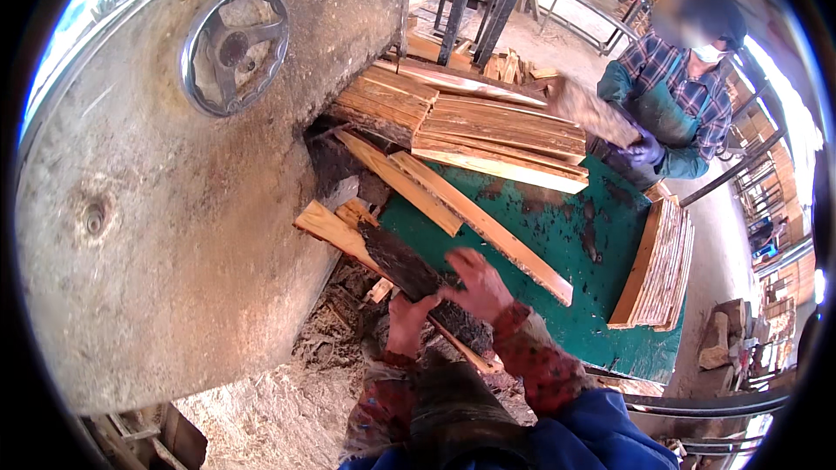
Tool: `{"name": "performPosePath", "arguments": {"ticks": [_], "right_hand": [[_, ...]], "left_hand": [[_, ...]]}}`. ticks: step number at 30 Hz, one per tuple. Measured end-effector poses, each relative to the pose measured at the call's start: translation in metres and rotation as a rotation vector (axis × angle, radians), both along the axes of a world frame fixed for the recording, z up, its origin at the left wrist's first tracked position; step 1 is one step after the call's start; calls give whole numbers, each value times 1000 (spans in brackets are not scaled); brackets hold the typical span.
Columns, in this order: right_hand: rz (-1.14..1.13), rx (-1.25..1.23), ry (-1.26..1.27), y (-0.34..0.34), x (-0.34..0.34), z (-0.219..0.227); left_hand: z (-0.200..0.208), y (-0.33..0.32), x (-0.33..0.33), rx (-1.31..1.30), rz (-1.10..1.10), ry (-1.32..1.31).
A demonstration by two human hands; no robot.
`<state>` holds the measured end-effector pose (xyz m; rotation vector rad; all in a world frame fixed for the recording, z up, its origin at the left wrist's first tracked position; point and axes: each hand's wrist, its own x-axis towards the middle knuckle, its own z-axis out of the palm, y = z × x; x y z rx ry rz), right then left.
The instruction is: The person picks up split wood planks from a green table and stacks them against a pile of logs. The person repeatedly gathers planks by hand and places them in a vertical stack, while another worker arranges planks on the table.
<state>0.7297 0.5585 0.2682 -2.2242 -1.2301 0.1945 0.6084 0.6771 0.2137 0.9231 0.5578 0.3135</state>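
Barky board (399,257) slants above sawdust (244,422) by green table (557,231).

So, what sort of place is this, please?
Probably a sawmill or similar wood workshop: a big machine panel carries a handwheel, sawn boards lie stacked on a green table, and pale debris, probably sawdust, lies below.

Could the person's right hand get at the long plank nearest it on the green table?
Probably yes: the plank lies just beyond the right hand, with nothing visible in between. That hand is at the bark-covered board, though, so it may have to come away first.
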Motion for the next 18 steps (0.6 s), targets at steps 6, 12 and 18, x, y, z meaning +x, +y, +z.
{"name": "performPosePath", "arguments": {"ticks": [6,12,18], "right_hand": [[-204,-138,-121,48,47,-21],[-202,-211,-312,72,75,-40],[-257,-430,-222,86,108,-54]], "left_hand": [[-14,46,2,-56,-81,64],[-30,34,6,0,-93,115],[-26,25,7,23,-87,176]]}}
